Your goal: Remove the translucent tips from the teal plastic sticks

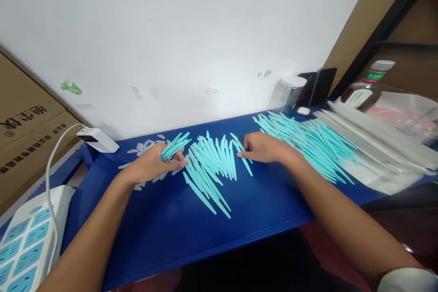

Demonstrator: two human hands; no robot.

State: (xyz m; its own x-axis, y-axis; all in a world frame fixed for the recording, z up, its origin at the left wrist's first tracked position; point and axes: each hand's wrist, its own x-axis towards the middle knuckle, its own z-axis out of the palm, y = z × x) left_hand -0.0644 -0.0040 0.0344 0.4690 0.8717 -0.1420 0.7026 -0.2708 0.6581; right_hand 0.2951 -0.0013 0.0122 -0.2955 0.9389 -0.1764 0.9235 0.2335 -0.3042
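My left hand [152, 162] is closed around a small bunch of turquoise eyebrow razors [175, 146], slim and tapered, their ends sticking out past the fingers. Beneath and behind that hand lie loose translucent plastic caps [143, 147], partly hidden by it. A fanned-out pile of the same razors [208, 157] spreads between my two hands on the blue table [205, 242]. At the pile's right edge my right hand [262, 147] has its fingers curled, thumb and fingertips pinching a single razor [247, 164] that lies on the table.
A larger heap of turquoise razors [315, 143] lies right of my right arm, beside stacked white plastic bags [379, 146]. A clear jar [290, 93], dark phones [323, 86] and a bottle [364, 86] stand behind. On the left are a power strip [32, 237] and a white charger [97, 140].
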